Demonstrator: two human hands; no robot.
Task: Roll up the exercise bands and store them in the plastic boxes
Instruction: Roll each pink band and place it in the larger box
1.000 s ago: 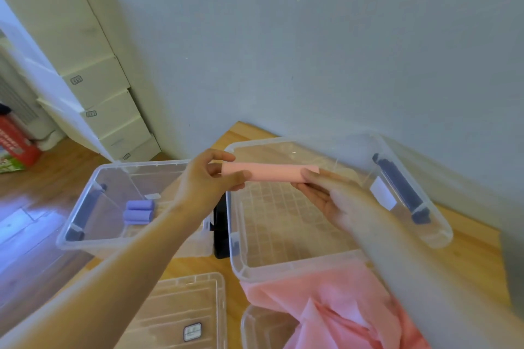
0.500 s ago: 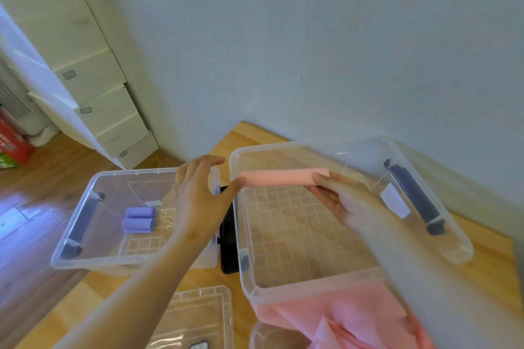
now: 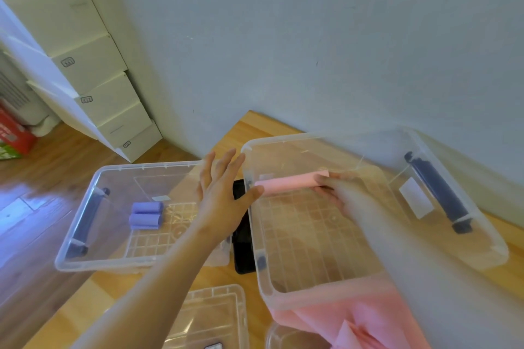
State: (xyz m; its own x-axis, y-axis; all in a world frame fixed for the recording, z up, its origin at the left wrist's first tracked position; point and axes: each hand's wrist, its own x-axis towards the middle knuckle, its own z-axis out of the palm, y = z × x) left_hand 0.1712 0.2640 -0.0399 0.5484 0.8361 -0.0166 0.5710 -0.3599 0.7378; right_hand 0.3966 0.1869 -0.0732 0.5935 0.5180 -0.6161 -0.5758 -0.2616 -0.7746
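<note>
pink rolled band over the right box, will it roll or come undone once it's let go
Likely to roll a little: the pink rolled band is a cylinder and the right box has a flat gridded floor. Probably light and fairly firm, since the right hand grips one end and it shows no sag. It may loosen; nothing visibly ties it.

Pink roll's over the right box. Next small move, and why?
Probably lower the right hand and release the pink roll onto the floor of the right box: it hangs inside the rim, and the left hand is open beside its end.
</note>
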